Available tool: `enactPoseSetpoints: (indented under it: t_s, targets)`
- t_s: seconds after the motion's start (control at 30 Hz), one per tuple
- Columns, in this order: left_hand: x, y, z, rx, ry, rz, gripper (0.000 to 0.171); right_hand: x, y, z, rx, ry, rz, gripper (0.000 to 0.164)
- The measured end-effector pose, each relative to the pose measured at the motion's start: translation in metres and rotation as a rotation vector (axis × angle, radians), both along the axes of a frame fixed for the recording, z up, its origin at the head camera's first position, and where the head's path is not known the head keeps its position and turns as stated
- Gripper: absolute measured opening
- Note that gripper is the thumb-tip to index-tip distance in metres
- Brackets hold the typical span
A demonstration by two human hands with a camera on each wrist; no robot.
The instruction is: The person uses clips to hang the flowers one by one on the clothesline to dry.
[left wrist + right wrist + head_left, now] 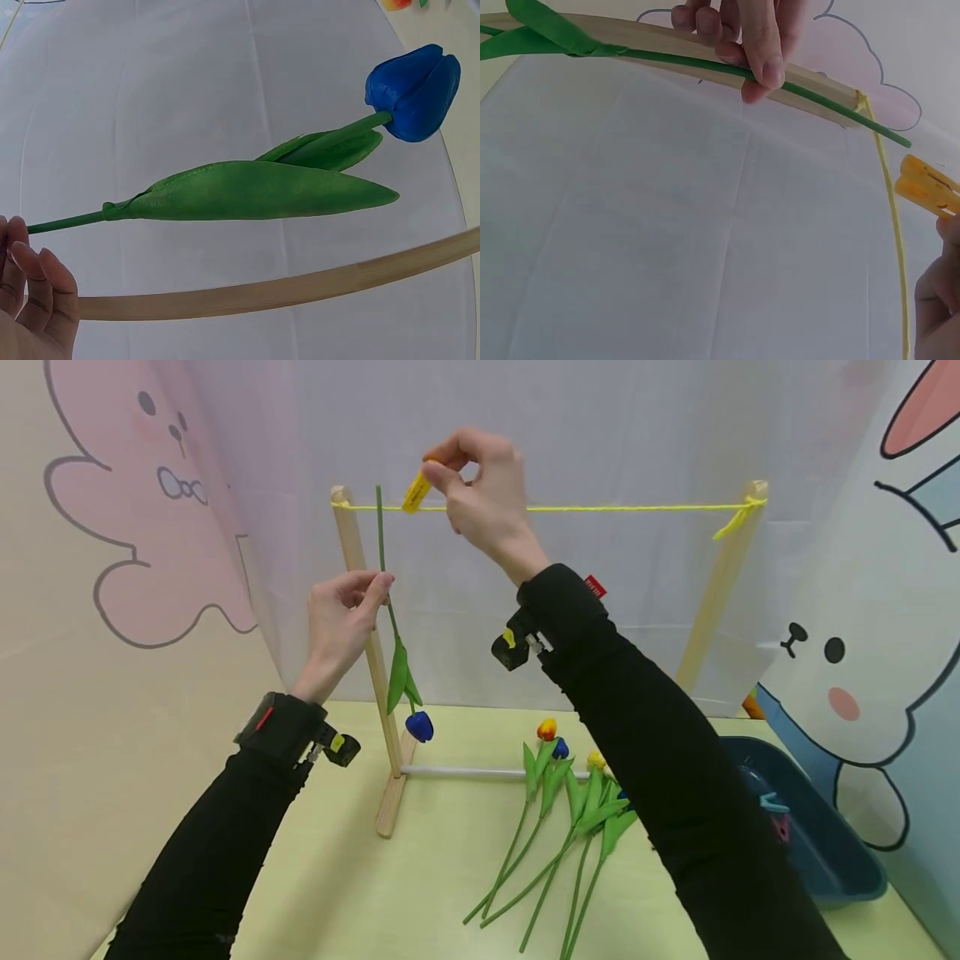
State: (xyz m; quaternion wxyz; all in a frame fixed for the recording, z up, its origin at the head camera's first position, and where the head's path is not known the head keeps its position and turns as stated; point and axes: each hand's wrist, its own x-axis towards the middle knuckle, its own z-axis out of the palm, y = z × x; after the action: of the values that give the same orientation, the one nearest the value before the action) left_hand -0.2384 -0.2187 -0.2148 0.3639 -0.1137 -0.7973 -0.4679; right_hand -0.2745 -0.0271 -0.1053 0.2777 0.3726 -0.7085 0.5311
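Note:
My left hand (341,618) pinches the green stem of a blue artificial tulip (419,727) between thumb and fingers. The flower hangs head down, its stem end rising past the yellow string (615,509) near the left post. In the left wrist view the blue bloom (414,91) and long green leaves (262,191) show plainly. My right hand (487,485) pinches a yellow clothespin (416,492) just right of the stem, its tip overlapping the string in the head view. The right wrist view shows the clothespin (926,184) close to the stem's end, apart from it.
Wooden posts (720,589) hold the string at both ends, and a white bar (465,772) runs low between them. Several artificial tulips (555,810) lie on the table. At the right, a dark blue basin (832,852) contains a few clothespins (776,810).

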Motion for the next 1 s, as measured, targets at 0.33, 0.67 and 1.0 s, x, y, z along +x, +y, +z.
enactPoseSetpoints:
  t_s: [0.33, 0.67, 1.0]
  targets:
    - [0.000, -0.002, 0.000, 0.003, -0.009, 0.008, 0.029, -0.001, -0.019, 0.000, -0.033, -0.075, -0.086, 0.018]
    - [0.000, 0.000, 0.000, -0.003, -0.010, 0.011, 0.028, 0.003, -0.029, -0.003, -0.072, -0.124, -0.095, 0.018]
    - [-0.003, 0.003, 0.002, 0.005, -0.006, -0.002, 0.028, 0.004, -0.033, -0.007, -0.078, -0.172, -0.101, 0.018]
